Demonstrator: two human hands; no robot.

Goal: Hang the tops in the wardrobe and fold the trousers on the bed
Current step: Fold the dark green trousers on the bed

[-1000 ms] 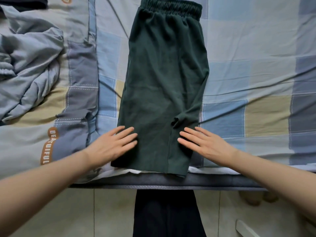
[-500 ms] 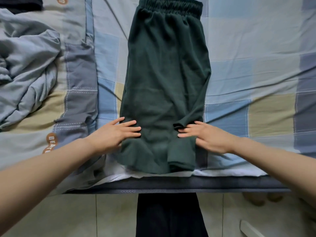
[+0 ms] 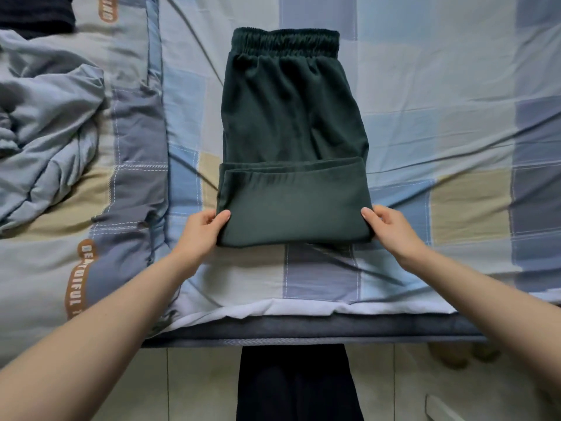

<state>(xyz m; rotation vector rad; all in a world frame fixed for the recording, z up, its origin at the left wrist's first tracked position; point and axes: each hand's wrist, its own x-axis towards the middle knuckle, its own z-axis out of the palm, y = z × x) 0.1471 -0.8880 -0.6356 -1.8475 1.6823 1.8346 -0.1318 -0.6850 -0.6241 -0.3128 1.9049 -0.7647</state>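
Dark green trousers (image 3: 291, 117) lie lengthwise on the checked bed sheet (image 3: 455, 86), elastic waistband at the far end. Their leg end is folded up over the middle, so a doubled flap (image 3: 294, 205) lies nearest me. My left hand (image 3: 202, 230) pinches the flap's near left corner, thumb on top. My right hand (image 3: 390, 227) pinches the near right corner the same way. Both forearms reach in from the bed's near edge.
A crumpled grey-blue duvet (image 3: 51, 132) with a patchwork cover fills the left of the bed. A dark garment (image 3: 36, 13) lies at the top left corner. The mattress edge (image 3: 303, 329) runs across below my arms, with tiled floor and my dark trouser legs (image 3: 297, 387) beneath.
Both hands went from lying flat on the leg ends to gripping them. They carried the leg ends away from me, folding the lower part up over the trousers.
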